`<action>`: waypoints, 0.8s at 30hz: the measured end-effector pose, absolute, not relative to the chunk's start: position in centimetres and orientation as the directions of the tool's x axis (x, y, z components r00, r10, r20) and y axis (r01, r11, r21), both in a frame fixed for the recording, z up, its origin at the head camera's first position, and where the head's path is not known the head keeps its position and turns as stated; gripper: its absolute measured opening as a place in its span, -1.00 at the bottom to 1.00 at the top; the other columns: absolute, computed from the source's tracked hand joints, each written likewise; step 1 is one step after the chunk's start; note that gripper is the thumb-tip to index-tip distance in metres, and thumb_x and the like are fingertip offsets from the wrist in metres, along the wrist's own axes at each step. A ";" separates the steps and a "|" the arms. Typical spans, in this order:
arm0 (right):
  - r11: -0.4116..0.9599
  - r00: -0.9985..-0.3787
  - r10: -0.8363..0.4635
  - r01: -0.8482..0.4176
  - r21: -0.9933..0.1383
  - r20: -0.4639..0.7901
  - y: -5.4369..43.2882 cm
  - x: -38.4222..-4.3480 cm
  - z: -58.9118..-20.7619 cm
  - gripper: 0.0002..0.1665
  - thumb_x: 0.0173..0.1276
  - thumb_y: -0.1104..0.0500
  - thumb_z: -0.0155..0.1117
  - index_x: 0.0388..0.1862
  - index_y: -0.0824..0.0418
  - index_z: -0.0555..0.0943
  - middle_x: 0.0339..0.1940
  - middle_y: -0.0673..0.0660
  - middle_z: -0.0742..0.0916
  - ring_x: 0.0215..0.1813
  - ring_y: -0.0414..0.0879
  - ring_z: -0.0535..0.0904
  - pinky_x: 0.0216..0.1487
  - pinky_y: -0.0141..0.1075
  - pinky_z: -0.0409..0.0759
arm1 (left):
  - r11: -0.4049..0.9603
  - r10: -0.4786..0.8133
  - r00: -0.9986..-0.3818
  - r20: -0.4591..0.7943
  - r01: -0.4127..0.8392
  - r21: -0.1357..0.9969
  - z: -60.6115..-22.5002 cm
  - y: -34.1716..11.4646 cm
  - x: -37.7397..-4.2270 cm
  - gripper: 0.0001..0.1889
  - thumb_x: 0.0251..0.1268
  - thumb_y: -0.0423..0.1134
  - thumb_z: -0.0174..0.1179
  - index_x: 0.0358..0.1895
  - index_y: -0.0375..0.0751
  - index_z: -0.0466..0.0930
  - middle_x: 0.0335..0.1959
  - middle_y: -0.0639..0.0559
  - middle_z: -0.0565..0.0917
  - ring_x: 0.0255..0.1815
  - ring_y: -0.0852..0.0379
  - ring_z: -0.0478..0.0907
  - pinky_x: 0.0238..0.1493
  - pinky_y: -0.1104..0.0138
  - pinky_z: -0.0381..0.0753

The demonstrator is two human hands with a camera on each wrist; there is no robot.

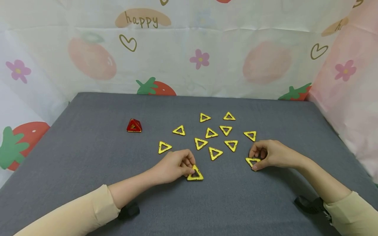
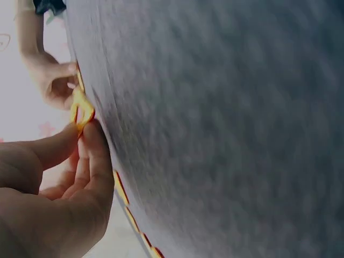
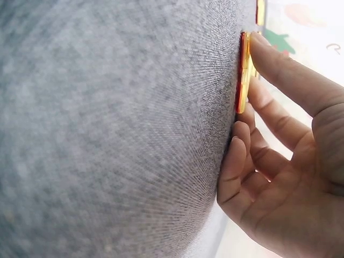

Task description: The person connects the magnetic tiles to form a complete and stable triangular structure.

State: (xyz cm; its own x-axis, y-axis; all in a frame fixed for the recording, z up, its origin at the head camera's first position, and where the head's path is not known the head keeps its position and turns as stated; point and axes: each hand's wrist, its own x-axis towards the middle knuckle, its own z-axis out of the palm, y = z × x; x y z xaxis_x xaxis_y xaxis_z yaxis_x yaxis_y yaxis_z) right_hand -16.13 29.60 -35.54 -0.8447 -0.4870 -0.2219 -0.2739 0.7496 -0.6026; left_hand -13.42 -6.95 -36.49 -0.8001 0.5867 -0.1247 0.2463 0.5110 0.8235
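Note:
In the head view my left hand (image 1: 175,167) pinches a yellow triangular magnetic tile (image 1: 195,179), open in the middle, by its left side near the table's front. The left wrist view shows this tile (image 2: 83,110) between thumb and fingertips, tilted up from the cloth. Farther right, my right hand (image 1: 274,154) grips another yellow triangular tile (image 1: 251,159) between thumb and fingers. Seen edge-on in the right wrist view, that tile (image 3: 243,75) has a red underside and lies flat or nearly flat at the cloth; the thumb is on its top face.
Several more yellow triangular tiles (image 1: 215,153) lie spread over the table's middle, beyond and between the hands. At the back left stands a small red pyramid (image 1: 134,126). Grey cloth (image 1: 97,147) covers the table, and a printed curtain (image 1: 224,72) hangs behind and at both sides.

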 end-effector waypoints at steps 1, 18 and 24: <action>0.749 -0.845 -0.487 -0.273 -0.604 -0.222 29.6 -16.1 -35.5 -0.57 -0.02 -0.17 0.60 -0.24 -0.06 0.64 -0.40 -0.07 0.64 -0.32 -0.26 0.49 -0.28 -0.41 0.48 | 0.514 0.598 -0.791 -0.130 0.254 0.819 -36.5 -6.8 -13.2 -0.87 0.28 -0.36 0.29 -0.18 -0.23 0.55 -0.34 -0.04 0.68 -0.40 0.28 0.60 -0.34 0.46 0.58; 0.751 -0.847 -0.481 -0.267 -0.604 -0.225 29.6 -16.2 -35.6 -0.57 -0.02 -0.16 0.60 -0.25 -0.05 0.64 -0.40 -0.07 0.65 -0.32 -0.26 0.50 -0.27 -0.41 0.48 | 0.545 0.635 -0.765 -0.106 0.346 0.764 -36.7 -6.1 -11.8 -0.75 0.17 -0.30 0.41 -0.10 -0.22 0.63 -0.38 0.06 0.66 -0.50 0.32 0.51 -0.43 0.48 0.49; 0.750 -0.846 -0.483 -0.269 -0.604 -0.224 29.6 -16.1 -35.6 -0.57 -0.02 -0.16 0.60 -0.25 -0.05 0.64 -0.40 -0.07 0.65 -0.32 -0.26 0.49 -0.28 -0.41 0.48 | 0.519 0.705 -0.694 -0.146 0.365 0.773 -36.5 -6.7 -12.2 -0.51 -0.01 -0.32 0.52 0.08 -0.18 0.66 -0.25 0.03 0.62 -0.46 0.35 0.53 -0.37 0.49 0.55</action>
